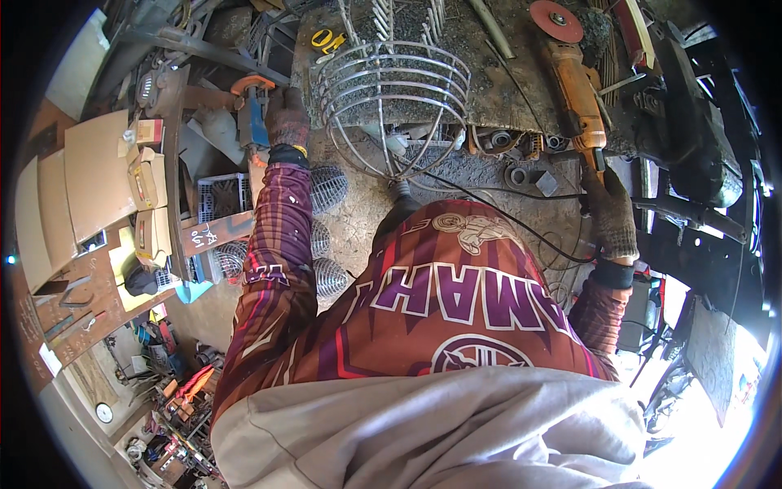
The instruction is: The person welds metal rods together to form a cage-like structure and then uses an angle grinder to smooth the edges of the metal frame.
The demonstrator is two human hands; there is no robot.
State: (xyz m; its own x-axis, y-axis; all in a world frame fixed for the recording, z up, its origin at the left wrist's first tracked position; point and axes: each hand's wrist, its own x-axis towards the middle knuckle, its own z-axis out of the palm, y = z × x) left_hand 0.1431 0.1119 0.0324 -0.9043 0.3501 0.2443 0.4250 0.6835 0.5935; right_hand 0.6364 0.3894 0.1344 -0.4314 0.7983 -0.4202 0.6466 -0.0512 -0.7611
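My right hand point(611, 213), in a knitted glove, is closed around the tail end of an orange angle grinder point(577, 94). The grinder lies along the right of the workbench, its reddish disc point(556, 21) at the far end. My left hand point(287, 122), in a dark glove, is at the bench's left edge beside a blue tool with an orange part point(252, 114). Its fingers blend into the shadow. Between my hands, a rounded cage of welded metal wire point(395, 96) overhangs the near edge of the bench, its curved end towards me.
A yellow tape measure point(327, 41) lies on the workbench point(513, 90), beyond the cage. Several similar wire cages point(329, 189) stand on the floor to the left. A black cable point(521, 222) crosses in front of me. Cardboard boxes point(98, 179) sit at far left.
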